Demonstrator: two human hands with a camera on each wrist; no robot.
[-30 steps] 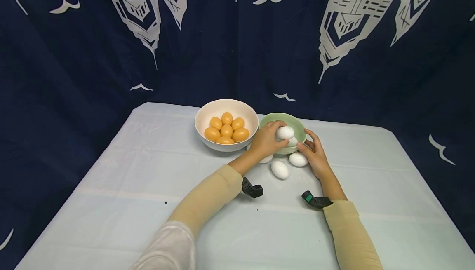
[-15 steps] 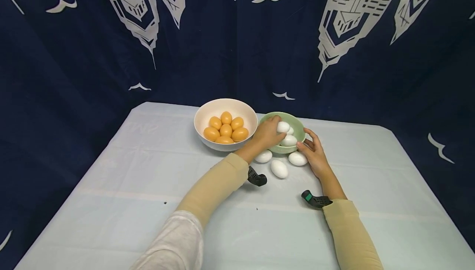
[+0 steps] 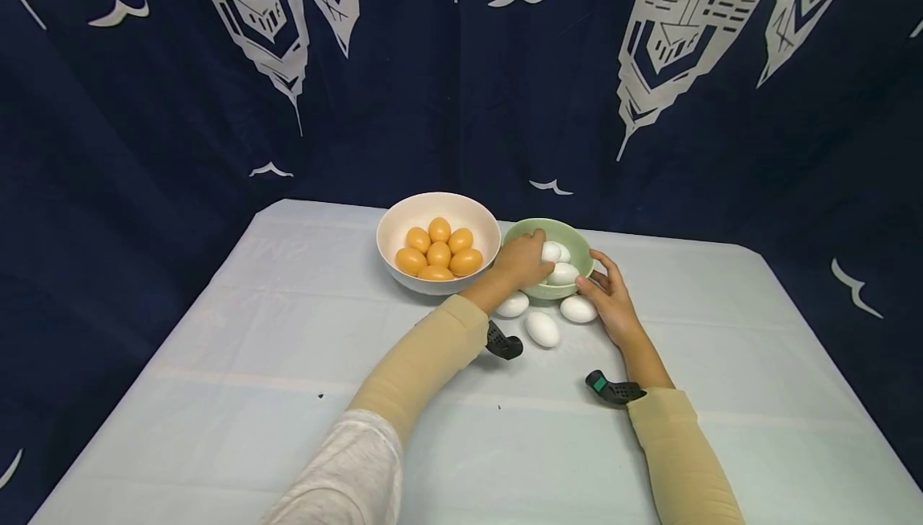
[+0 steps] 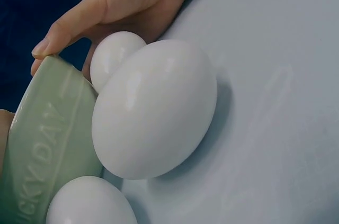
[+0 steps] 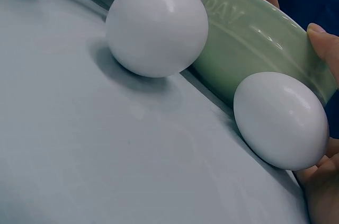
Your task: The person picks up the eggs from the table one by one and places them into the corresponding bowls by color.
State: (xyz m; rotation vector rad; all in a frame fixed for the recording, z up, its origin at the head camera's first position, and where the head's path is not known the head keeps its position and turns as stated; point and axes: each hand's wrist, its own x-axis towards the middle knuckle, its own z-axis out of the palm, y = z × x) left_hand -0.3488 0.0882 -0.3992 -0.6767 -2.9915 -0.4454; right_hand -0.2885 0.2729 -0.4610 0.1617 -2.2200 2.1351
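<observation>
My left hand [image 3: 524, 260] reaches into a pale green bowl [image 3: 558, 232] in the head view, its fingers and thumb around a white egg [image 3: 551, 252]. More white eggs lie in the bowl; one egg [image 3: 562, 275] sits at its near side. My right hand [image 3: 613, 304] grips the bowl's right rim, thumb in front and fingers behind. Outside the bowl, on the table, rest a left egg [image 3: 513, 304], a middle egg [image 3: 542, 329] and a right egg [image 3: 578, 308]. Raised lettering shows on the bowl's outside [image 4: 50, 144] in the left wrist view.
Left of the green bowl, almost against it, stands a larger cream bowl [image 3: 392, 248] with several orange-yellow eggs [image 3: 438, 254] in it. A white cloth covers the table [image 3: 252, 308]. Behind hangs a dark blue patterned curtain [image 3: 433, 108].
My left hand has carried the white egg from above the green bowl's near side back and down into it, uncovering the egg on the table at left. My right hand keeps its place.
</observation>
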